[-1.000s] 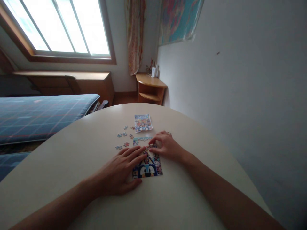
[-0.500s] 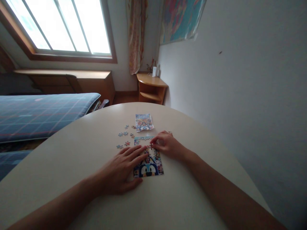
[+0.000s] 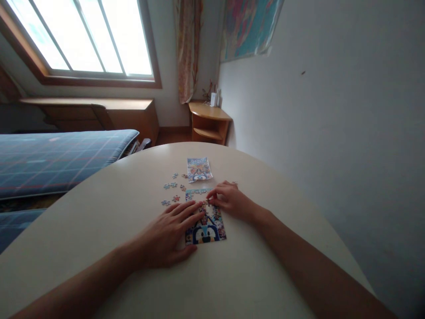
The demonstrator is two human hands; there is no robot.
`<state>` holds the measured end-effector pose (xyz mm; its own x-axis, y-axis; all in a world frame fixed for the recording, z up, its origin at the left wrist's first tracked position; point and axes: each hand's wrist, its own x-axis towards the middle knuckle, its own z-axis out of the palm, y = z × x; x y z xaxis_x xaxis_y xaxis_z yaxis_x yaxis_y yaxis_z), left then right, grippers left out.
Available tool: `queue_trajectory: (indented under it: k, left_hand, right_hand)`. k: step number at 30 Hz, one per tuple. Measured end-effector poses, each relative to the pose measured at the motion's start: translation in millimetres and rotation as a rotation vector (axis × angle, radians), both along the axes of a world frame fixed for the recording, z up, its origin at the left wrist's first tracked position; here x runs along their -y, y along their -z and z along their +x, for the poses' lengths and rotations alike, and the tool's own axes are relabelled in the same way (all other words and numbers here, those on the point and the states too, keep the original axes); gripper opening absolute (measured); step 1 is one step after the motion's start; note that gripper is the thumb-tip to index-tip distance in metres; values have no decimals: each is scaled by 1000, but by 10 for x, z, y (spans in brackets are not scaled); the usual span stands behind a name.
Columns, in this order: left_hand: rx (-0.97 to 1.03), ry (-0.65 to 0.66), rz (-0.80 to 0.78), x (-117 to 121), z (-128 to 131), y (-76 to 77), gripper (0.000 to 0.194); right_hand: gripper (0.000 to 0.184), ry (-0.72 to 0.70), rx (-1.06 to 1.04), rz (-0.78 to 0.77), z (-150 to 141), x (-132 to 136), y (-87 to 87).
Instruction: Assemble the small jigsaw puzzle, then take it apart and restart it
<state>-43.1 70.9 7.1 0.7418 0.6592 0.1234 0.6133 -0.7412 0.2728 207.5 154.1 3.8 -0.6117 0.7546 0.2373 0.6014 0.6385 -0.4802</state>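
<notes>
A partly assembled jigsaw puzzle point(image 3: 206, 235) with a blue cartoon dog's face lies on the pale round table. My left hand point(image 3: 171, 232) rests flat, fingers stretched out, over the puzzle's left side. Above the puzzle's right part, my right hand point(image 3: 230, 199) pinches a small puzzle piece point(image 3: 208, 201) between thumb and forefinger, at the gap in the upper middle. Several loose puzzle pieces point(image 3: 175, 198) are scattered to the left, beyond my left fingers. Behind the puzzle lies a printed picture packet point(image 3: 199, 170) with the same dog on it.
The table point(image 3: 126, 190) has a curved edge and stands near a white wall point(image 3: 315, 133) on the right. To the left is a plaid blue mattress point(image 3: 66, 155). A wooden corner shelf point(image 3: 210, 113) stands beyond the table, and a window point(image 3: 93, 35) is at the back left.
Almost nothing differs. My right fingers have shifted very slightly left with the puzzle piece; my left hand stays in place. The view has moved a little.
</notes>
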Motion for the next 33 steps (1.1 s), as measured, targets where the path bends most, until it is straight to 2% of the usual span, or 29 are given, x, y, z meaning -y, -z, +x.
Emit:
queue_trajectory:
  k: [7, 11, 24, 33]
  left_hand:
    - [-30, -4, -7, 3, 6, -7, 71]
    - [-29, -3, -3, 4, 3, -13, 71]
    - [-55, -11, -5, 7, 3, -11, 71]
    - [-79, -14, 0, 13, 17, -23, 70]
  right_hand:
    - [10, 24, -16, -40, 6, 4, 14]
    - [12, -8, 6, -36, 21, 2, 9]
    - [11, -53, 61, 143, 30, 20, 2]
    - [12, -101, 6, 207, 38, 4, 27]
